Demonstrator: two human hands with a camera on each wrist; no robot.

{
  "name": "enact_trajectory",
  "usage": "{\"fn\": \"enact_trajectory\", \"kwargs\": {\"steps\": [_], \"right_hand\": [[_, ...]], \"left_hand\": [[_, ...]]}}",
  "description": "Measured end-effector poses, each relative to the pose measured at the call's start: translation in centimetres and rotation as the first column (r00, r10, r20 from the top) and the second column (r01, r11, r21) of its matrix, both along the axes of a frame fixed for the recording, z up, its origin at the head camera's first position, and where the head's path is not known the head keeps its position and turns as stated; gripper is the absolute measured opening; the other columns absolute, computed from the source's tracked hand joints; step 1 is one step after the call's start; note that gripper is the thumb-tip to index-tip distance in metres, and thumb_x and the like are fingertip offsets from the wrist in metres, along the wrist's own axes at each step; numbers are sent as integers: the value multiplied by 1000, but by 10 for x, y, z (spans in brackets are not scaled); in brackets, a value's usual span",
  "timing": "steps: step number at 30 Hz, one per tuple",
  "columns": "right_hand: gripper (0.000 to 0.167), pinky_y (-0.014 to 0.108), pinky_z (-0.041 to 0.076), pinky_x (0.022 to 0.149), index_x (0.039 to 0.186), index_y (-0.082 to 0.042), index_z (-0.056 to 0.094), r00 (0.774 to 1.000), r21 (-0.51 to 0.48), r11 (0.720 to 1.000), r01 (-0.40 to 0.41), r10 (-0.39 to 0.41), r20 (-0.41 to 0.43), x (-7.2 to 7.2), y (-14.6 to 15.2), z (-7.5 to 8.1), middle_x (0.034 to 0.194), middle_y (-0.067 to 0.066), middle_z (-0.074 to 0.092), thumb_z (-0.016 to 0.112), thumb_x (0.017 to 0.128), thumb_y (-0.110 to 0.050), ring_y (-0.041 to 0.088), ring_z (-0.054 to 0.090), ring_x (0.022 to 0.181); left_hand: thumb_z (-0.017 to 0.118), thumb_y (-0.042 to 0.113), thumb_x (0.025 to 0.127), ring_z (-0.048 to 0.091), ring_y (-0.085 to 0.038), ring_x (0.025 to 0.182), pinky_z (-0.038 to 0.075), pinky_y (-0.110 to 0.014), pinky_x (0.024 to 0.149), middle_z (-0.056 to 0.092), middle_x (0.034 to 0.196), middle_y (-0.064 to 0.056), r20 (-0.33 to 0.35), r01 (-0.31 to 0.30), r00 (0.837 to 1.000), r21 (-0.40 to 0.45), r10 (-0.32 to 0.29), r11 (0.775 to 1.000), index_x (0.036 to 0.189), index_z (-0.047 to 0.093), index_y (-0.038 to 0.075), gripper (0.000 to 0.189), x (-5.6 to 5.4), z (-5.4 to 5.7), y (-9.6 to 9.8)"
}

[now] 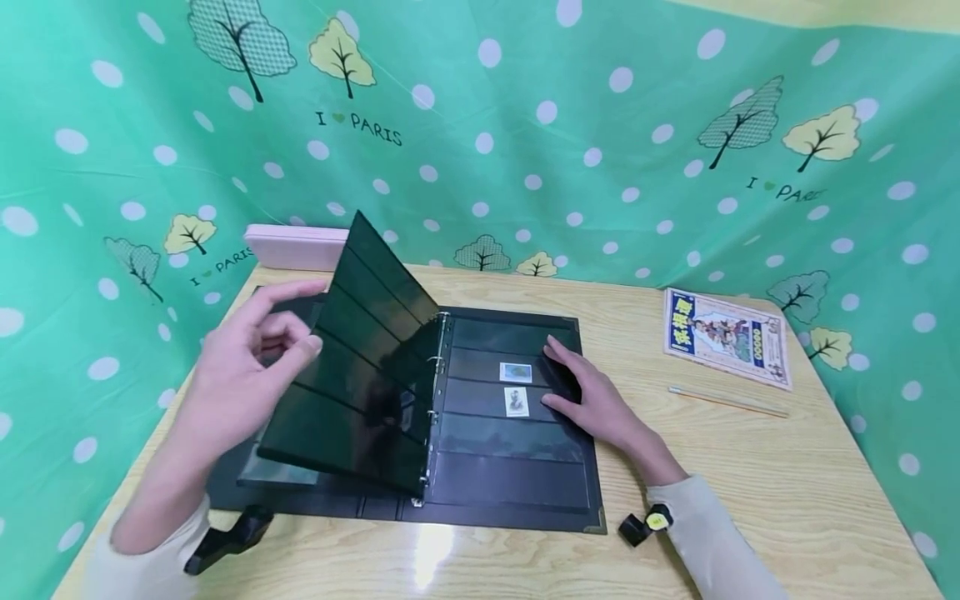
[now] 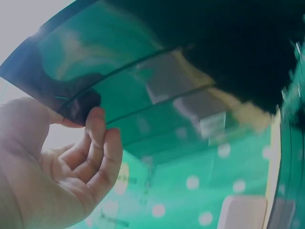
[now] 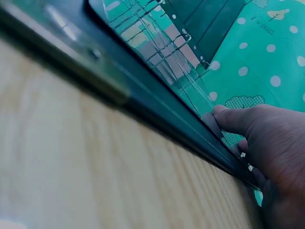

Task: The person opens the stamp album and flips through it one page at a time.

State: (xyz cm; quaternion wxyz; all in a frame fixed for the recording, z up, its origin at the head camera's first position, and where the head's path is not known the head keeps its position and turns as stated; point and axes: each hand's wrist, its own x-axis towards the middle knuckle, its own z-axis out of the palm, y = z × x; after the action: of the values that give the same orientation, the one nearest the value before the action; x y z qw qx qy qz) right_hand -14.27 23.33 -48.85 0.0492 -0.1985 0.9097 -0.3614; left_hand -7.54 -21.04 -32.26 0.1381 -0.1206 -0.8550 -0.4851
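Note:
A black stamp album lies spread on the table, bound by metal rings (image 1: 432,417). My left hand (image 1: 243,367) pinches the outer edge of a raised black album page (image 1: 352,367), which stands tilted over the left side. In the left wrist view, the glossy page (image 2: 157,90) rises above the left hand (image 2: 71,167). On the right-hand page (image 1: 510,479) sit two small stamps, a blue one (image 1: 516,372) above a pale one (image 1: 517,402). My right hand (image 1: 596,400) rests at that page's outer edge, fingers extended; its thumb (image 3: 233,119) touches the page surface in the right wrist view.
A pink case (image 1: 296,247) stands at the back left, behind the album. On the right lie a printed booklet (image 1: 727,337) and a pencil (image 1: 727,402). A green patterned cloth (image 1: 525,150) hangs along the back and sides of the wooden table (image 1: 750,475).

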Motion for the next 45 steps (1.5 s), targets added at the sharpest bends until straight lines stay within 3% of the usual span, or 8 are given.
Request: {"fn": "enact_trajectory", "kwargs": {"steps": [12,19,23,27,30,34,37,45], "right_hand": [[93,65,27,131,178,-17,26,1000,-12,1000,0,0,-10,1,2,1,172,9,49,82,104,-21,38,32,165],[92,64,27,130,178,-17,28,1000,-14,1000,-8,7,-18,1,0,-1,172,9,49,82,104,-21,38,33,165],[92,64,28,130,178,-17,28,1000,-16,1000,-7,6,-17,1,0,-1,172,9,49,82,104,-21,37,33,165],[92,64,29,130,178,-17,28,1000,-18,1000,-6,6,-13,1,0,-1,172,9,49,82,103,-21,37,34,165],[92,65,28,130,178,-17,28,1000,-24,1000,-4,4,-14,1,0,0,171,9,49,83,103,-20,38,33,165],[92,65,29,130,177,-16,29,1000,-25,1000,-2,2,-16,1,1,-1,171,9,50,83,103,-19,38,34,164],[92,65,30,129,177,-16,29,1000,-23,1000,-3,2,-22,1,1,-2,171,9,50,83,103,-19,38,35,164],[92,65,29,130,177,-17,29,1000,-26,1000,-4,4,-18,1,1,-1,171,9,49,83,103,-20,38,34,164]], "left_hand": [[66,-3,106,70,0,82,47,-11,74,76,86,7,112,-26,993,-82,35,996,156,57,5,52,-2,-27,-59],[66,1,108,68,-2,79,42,-22,66,77,87,8,199,-42,977,-156,73,987,161,52,4,55,1,-43,-82],[70,5,108,62,-8,72,37,-26,63,72,83,4,237,-10,969,-241,69,971,162,49,0,58,0,-56,-93],[71,14,110,50,-12,63,35,-32,58,64,77,4,309,45,949,-318,58,947,161,46,-4,59,-1,-73,-106],[71,19,111,48,-13,61,35,-33,58,64,76,5,361,73,930,-347,62,935,161,45,-6,61,-4,-85,-111],[74,19,109,58,-10,66,41,-28,65,72,84,3,381,89,923,-366,62,926,160,44,-9,65,-8,-96,-112],[76,17,107,62,-9,69,45,-26,67,75,87,2,383,94,921,-376,62,922,158,44,-11,66,-9,-101,-112],[78,16,105,64,-16,70,47,-30,63,76,84,2,429,100,898,-420,100,902,156,43,-14,69,-11,-109,-110]]}}
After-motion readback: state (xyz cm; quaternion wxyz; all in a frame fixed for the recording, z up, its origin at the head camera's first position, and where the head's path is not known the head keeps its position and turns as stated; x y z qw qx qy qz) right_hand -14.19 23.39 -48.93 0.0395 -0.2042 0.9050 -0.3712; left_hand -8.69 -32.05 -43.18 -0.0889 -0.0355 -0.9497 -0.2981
